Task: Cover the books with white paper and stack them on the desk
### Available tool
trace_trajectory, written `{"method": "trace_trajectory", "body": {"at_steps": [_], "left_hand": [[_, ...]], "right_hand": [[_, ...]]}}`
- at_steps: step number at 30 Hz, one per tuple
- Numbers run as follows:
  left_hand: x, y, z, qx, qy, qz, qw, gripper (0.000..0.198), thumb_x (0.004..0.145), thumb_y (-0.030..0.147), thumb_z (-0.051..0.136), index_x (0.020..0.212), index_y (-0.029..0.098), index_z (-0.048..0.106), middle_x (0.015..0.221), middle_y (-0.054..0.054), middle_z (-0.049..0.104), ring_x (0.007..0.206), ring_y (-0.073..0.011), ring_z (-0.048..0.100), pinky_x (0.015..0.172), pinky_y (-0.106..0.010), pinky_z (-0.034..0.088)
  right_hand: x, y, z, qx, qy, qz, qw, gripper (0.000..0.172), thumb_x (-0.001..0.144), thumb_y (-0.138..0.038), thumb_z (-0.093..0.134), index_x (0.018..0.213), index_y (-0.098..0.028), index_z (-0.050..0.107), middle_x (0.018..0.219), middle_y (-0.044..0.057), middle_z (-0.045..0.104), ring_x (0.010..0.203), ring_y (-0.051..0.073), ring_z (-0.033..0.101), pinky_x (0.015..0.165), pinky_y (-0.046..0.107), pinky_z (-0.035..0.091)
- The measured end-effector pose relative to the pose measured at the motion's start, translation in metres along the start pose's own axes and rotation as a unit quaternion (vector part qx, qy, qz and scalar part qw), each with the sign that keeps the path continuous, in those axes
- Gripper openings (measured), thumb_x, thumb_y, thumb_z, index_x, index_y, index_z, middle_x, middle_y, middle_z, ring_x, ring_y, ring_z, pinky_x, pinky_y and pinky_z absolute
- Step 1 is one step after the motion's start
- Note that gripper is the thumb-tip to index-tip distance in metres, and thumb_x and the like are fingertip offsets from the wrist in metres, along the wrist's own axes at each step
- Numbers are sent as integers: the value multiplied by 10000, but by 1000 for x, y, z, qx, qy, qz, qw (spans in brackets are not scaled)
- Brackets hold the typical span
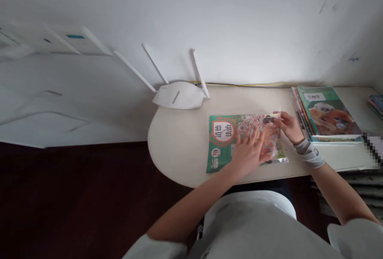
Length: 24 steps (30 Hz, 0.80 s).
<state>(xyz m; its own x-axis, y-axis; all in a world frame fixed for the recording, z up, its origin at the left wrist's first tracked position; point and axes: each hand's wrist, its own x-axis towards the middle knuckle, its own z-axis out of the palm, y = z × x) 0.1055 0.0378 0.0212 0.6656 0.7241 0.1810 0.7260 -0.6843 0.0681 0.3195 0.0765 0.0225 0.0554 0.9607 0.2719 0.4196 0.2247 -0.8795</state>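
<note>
A green textbook (223,157) with a colourful picture cover lies sideways on the pale table. Clear, shiny plastic film (284,160) shows past its right edge, like a book cover. My left hand (247,151) rests flat on the textbook's picture, fingers spread. At the far right corner, my right hand (285,125) pinches the edge of the plastic cover and the book together; its fingertips are partly hidden. A grey band (310,153) wraps my right wrist.
A stack of textbooks (332,111) with monkeys on the top one stands to the right. A white router (181,95) with raised antennas sits at the back left. Cables (248,85) run along the wall. The rounded table edge (152,147) drops off at left.
</note>
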Motion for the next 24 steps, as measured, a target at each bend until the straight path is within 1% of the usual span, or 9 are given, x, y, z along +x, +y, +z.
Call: {"method": "trace_trajectory", "body": {"at_steps": [2, 4, 6, 9, 13, 15, 17, 20, 24], "left_hand": [[0, 18, 11, 1, 6, 7, 1000, 813, 820, 673, 267, 1433, 147, 182, 1500, -153, 186, 1378, -342, 117, 1055, -617, 121], [0, 24, 17, -2, 16, 5, 1000, 794, 837, 655, 238, 1440, 146, 153, 1509, -133, 159, 1383, -322, 104, 1065, -610, 104], [0, 22, 19, -6, 27, 0, 1000, 777, 847, 642, 220, 1442, 149, 139, 1511, -123, 156, 1387, -313, 87, 1070, -605, 93], [-1, 18, 15, -8, 41, -3, 999, 761, 856, 627, 227, 1444, 151, 137, 1505, -140, 176, 1387, -322, 76, 1066, -607, 97], [-1, 17, 12, -13, 49, 0, 999, 754, 857, 618, 250, 1441, 151, 160, 1499, -158, 185, 1382, -340, 92, 1064, -601, 123], [0, 18, 12, -15, 52, 2, 999, 751, 856, 616, 257, 1441, 154, 162, 1499, -157, 187, 1380, -342, 103, 1063, -600, 125], [-1, 18, 13, -15, 53, 2, 998, 753, 856, 614, 262, 1442, 153, 155, 1499, -160, 184, 1377, -341, 120, 1063, -600, 122], [-1, 19, 13, -14, 53, 6, 998, 767, 852, 616, 276, 1444, 150, 139, 1500, -173, 170, 1373, -345, 141, 1062, -598, 125], [0, 20, 13, -5, 47, 34, 998, 782, 835, 627, 320, 1444, 168, 146, 1506, -173, 140, 1375, -355, 118, 1054, -614, 123]], "right_hand": [[4, -3, -4, 76, -19, 33, 996, 300, 756, -485, 604, 787, -186, 605, 754, 6, 617, 698, 136, 574, 723, 296, 476], [9, -3, -6, 122, -35, 69, 990, 305, 767, -485, 584, 747, -183, 624, 668, -12, 601, 637, 119, 563, 690, 274, 472], [14, -2, -9, 160, -52, 117, 979, 333, 782, -501, 542, 813, -187, 647, 670, -12, 612, 631, 116, 572, 655, 262, 477], [13, 2, -23, 183, -85, 156, 967, 322, 710, -448, 628, 902, -190, 652, 779, 1, 658, 703, 128, 604, 681, 266, 491], [-7, 4, -47, 108, -252, 148, 950, 363, 688, -383, 681, 979, -167, 658, 925, 44, 683, 844, 176, 621, 804, 317, 480], [-21, 5, -52, 58, -297, 120, 945, 375, 735, -402, 644, 1020, -159, 653, 965, 65, 674, 888, 193, 609, 822, 335, 475], [-33, 6, -50, 22, -279, 69, 958, 336, 778, -419, 599, 979, -160, 674, 998, 84, 656, 913, 202, 597, 822, 342, 477], [-43, 4, -40, -2, -205, -18, 979, 292, 828, -418, 538, 847, -179, 705, 915, 88, 651, 839, 192, 603, 770, 326, 489], [-47, -3, -24, -3, -153, -67, 986, 290, 849, -402, 511, 778, -185, 689, 784, 65, 638, 729, 167, 591, 672, 296, 483]]}}
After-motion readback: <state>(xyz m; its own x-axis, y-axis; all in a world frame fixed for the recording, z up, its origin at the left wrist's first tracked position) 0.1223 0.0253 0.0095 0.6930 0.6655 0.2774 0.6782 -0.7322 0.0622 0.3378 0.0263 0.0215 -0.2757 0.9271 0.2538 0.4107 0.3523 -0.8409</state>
